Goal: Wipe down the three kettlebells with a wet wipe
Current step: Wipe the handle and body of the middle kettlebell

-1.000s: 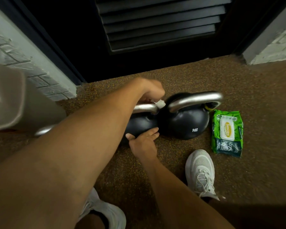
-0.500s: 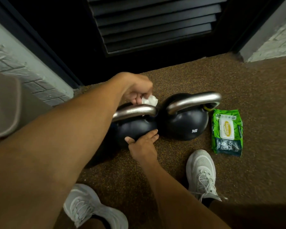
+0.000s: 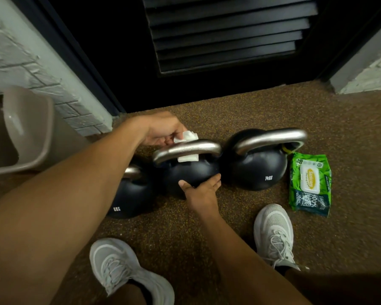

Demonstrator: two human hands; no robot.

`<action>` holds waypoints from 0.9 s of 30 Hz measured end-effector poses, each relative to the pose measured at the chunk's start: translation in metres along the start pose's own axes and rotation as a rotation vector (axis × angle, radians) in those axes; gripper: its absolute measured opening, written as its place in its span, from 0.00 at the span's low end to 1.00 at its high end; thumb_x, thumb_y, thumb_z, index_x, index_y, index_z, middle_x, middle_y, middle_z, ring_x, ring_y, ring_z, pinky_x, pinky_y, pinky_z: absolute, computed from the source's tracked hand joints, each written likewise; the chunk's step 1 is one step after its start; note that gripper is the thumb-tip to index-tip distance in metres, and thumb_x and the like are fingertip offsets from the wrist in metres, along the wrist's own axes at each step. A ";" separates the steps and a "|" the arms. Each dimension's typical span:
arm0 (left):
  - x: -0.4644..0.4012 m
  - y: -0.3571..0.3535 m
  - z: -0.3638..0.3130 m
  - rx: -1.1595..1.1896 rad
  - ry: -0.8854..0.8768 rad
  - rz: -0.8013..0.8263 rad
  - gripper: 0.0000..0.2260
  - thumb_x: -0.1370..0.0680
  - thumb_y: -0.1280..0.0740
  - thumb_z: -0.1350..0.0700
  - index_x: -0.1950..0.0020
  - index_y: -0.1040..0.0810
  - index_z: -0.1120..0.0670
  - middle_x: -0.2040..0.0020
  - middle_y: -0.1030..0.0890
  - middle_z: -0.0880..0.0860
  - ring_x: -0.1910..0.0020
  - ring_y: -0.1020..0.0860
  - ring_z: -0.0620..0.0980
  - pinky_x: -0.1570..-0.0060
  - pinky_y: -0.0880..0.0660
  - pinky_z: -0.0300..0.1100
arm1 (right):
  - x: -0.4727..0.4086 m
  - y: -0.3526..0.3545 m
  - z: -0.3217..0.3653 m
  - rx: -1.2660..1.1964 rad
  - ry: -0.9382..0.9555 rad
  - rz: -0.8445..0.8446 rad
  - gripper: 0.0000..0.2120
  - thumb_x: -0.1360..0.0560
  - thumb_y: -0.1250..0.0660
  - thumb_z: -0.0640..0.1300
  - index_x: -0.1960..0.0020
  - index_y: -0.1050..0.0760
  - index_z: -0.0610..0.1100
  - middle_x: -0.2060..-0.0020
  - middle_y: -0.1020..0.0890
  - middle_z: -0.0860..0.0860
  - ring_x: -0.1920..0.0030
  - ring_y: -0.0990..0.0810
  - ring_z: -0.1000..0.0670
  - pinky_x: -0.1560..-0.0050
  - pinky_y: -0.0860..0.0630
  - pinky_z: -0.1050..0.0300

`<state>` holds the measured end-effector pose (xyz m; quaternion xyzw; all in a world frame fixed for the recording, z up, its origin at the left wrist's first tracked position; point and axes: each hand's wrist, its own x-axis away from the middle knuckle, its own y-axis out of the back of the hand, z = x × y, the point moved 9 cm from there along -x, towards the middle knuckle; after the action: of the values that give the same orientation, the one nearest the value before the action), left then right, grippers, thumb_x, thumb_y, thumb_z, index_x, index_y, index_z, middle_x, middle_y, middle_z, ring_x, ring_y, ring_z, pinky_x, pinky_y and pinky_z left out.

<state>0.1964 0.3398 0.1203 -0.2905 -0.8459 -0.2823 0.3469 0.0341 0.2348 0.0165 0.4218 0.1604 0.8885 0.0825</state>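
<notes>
- Wiping is on the middle kettlebell (image 3: 191,172), wet wipe (image 3: 186,148) draped over its handle, pinched by left hand (image 3: 161,132).
- Right hand (image 3: 201,188) lies flat, steadying its body (nothing gripped).
- Cleanliness of left kettlebell (image 3: 130,194) and right kettlebell (image 3: 254,166) beside it on the floor: cannot tell.

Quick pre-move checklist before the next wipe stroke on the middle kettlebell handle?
1. Wet wipe held in left hand: ok.
2. Wipe draped over middle kettlebell handle: ok.
3. Right hand braced on middle kettlebell body: ok.
4. Kettlebell upright on floor: ok.
5. Wipe still wet enough: cannot tell.
6. Wipes pack within reach beside the 14 kg kettlebell: ok.
</notes>
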 end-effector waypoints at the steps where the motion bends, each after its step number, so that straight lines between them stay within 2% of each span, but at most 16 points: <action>1: 0.004 -0.002 -0.002 -0.016 -0.016 -0.024 0.13 0.22 0.39 0.67 0.43 0.18 0.58 0.62 0.21 0.56 0.68 0.26 0.47 0.66 0.28 0.40 | -0.002 -0.001 -0.004 -0.050 -0.009 0.002 0.58 0.27 0.27 0.58 0.22 0.71 0.43 0.21 0.63 0.40 0.23 0.43 0.38 0.30 0.37 0.50; 3: 0.012 -0.008 -0.002 -0.032 -0.029 -0.045 0.13 0.22 0.39 0.67 0.49 0.17 0.55 0.61 0.23 0.56 0.68 0.30 0.46 0.66 0.32 0.40 | -0.004 -0.004 -0.014 -0.191 -0.062 0.013 0.60 0.30 0.24 0.55 0.22 0.70 0.50 0.20 0.59 0.43 0.23 0.44 0.39 0.28 0.39 0.47; 4: 0.016 -0.012 -0.002 -0.048 -0.038 -0.045 0.13 0.22 0.39 0.67 0.50 0.17 0.54 0.58 0.22 0.57 0.67 0.30 0.47 0.64 0.32 0.41 | -0.004 -0.006 -0.020 -0.288 -0.112 0.026 0.62 0.33 0.22 0.54 0.22 0.70 0.56 0.20 0.55 0.45 0.23 0.43 0.38 0.28 0.36 0.43; 6: 0.026 -0.022 -0.002 -0.103 -0.061 -0.035 0.13 0.22 0.39 0.67 0.48 0.18 0.54 0.52 0.20 0.57 0.61 0.27 0.51 0.57 0.29 0.47 | 0.003 -0.012 -0.034 -0.483 -0.232 0.073 0.61 0.35 0.21 0.50 0.24 0.66 0.65 0.21 0.45 0.48 0.26 0.37 0.37 0.38 0.28 0.31; 7: 0.032 -0.027 -0.002 -0.134 -0.071 -0.033 0.13 0.21 0.38 0.67 0.45 0.18 0.54 0.50 0.18 0.55 0.58 0.25 0.52 0.53 0.28 0.48 | 0.008 -0.017 -0.041 -0.585 -0.287 0.113 0.58 0.34 0.21 0.48 0.23 0.61 0.66 0.23 0.40 0.47 0.28 0.35 0.35 0.44 0.25 0.29; 9: 0.042 -0.038 0.000 -0.173 -0.082 -0.030 0.13 0.21 0.38 0.67 0.44 0.18 0.55 0.51 0.17 0.53 0.54 0.20 0.51 0.49 0.25 0.46 | 0.018 -0.026 -0.050 -0.753 -0.366 0.203 0.49 0.33 0.21 0.46 0.24 0.49 0.61 0.27 0.35 0.43 0.32 0.31 0.31 0.51 0.22 0.28; 10: 0.047 -0.044 0.003 -0.180 -0.081 -0.014 0.13 0.22 0.38 0.68 0.46 0.17 0.56 0.52 0.16 0.53 0.53 0.19 0.51 0.48 0.24 0.46 | 0.022 -0.029 -0.052 -0.819 -0.381 0.247 0.45 0.32 0.21 0.46 0.25 0.44 0.59 0.29 0.33 0.41 0.34 0.30 0.31 0.54 0.20 0.30; 13: 0.060 -0.065 0.016 -0.220 -0.070 0.082 0.12 0.24 0.37 0.67 0.53 0.14 0.60 0.55 0.15 0.56 0.54 0.18 0.54 0.46 0.21 0.50 | 0.026 -0.030 -0.058 -0.881 -0.399 0.265 0.36 0.30 0.23 0.46 0.27 0.37 0.52 0.34 0.29 0.40 0.39 0.26 0.35 0.56 0.18 0.34; 16: 0.073 -0.084 0.026 -0.222 -0.072 0.129 0.10 0.24 0.38 0.68 0.50 0.18 0.70 0.58 0.20 0.58 0.55 0.22 0.54 0.49 0.24 0.49 | 0.030 -0.027 -0.064 -0.868 -0.380 0.228 0.33 0.27 0.27 0.51 0.27 0.38 0.50 0.37 0.26 0.41 0.44 0.23 0.37 0.58 0.18 0.36; 19: 0.079 -0.097 0.038 -0.210 -0.054 0.150 0.11 0.22 0.39 0.69 0.48 0.19 0.71 0.56 0.20 0.58 0.55 0.22 0.51 0.42 0.22 0.52 | 0.025 -0.015 -0.073 -0.767 -0.298 0.089 0.38 0.26 0.29 0.53 0.23 0.47 0.56 0.35 0.25 0.46 0.46 0.20 0.40 0.60 0.17 0.40; 21: 0.083 -0.104 0.043 -0.180 -0.036 0.162 0.11 0.22 0.39 0.69 0.50 0.17 0.66 0.61 0.18 0.52 0.59 0.21 0.45 0.45 0.20 0.45 | 0.020 -0.017 -0.075 -0.775 -0.260 0.080 0.33 0.23 0.32 0.52 0.23 0.42 0.52 0.39 0.20 0.46 0.53 0.16 0.44 0.64 0.18 0.49; 23: 0.086 -0.109 0.046 -0.137 -0.009 0.156 0.13 0.21 0.39 0.71 0.46 0.15 0.64 0.67 0.17 0.44 0.65 0.21 0.38 0.56 0.22 0.33 | 0.020 -0.019 -0.069 -0.816 -0.223 0.101 0.18 0.17 0.40 0.46 0.29 0.32 0.44 0.44 0.17 0.45 0.57 0.16 0.50 0.67 0.20 0.57; 24: 0.087 -0.112 0.047 -0.123 -0.007 0.154 0.13 0.21 0.39 0.71 0.45 0.15 0.64 0.67 0.17 0.43 0.65 0.20 0.38 0.57 0.23 0.32 | 0.024 -0.019 -0.065 -0.848 -0.217 0.128 0.13 0.16 0.43 0.41 0.33 0.31 0.43 0.44 0.19 0.45 0.58 0.17 0.52 0.65 0.21 0.59; 26: 0.088 -0.119 0.051 -0.117 -0.006 0.166 0.13 0.21 0.38 0.69 0.45 0.15 0.63 0.66 0.17 0.44 0.62 0.20 0.41 0.54 0.23 0.36 | 0.028 -0.018 -0.063 -0.934 -0.214 0.185 0.15 0.15 0.48 0.39 0.32 0.30 0.40 0.45 0.19 0.43 0.58 0.18 0.52 0.61 0.22 0.58; 27: 0.087 -0.122 0.054 -0.119 -0.005 0.181 0.12 0.21 0.37 0.69 0.46 0.14 0.62 0.66 0.17 0.45 0.61 0.20 0.43 0.52 0.24 0.38 | 0.033 -0.018 -0.063 -1.029 -0.232 0.242 0.17 0.14 0.50 0.44 0.32 0.29 0.39 0.46 0.18 0.42 0.58 0.16 0.48 0.62 0.20 0.55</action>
<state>0.0382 0.3203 0.1199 -0.3866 -0.7987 -0.2988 0.3511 -0.0350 0.2478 -0.0033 0.4378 -0.3553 0.8032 0.1925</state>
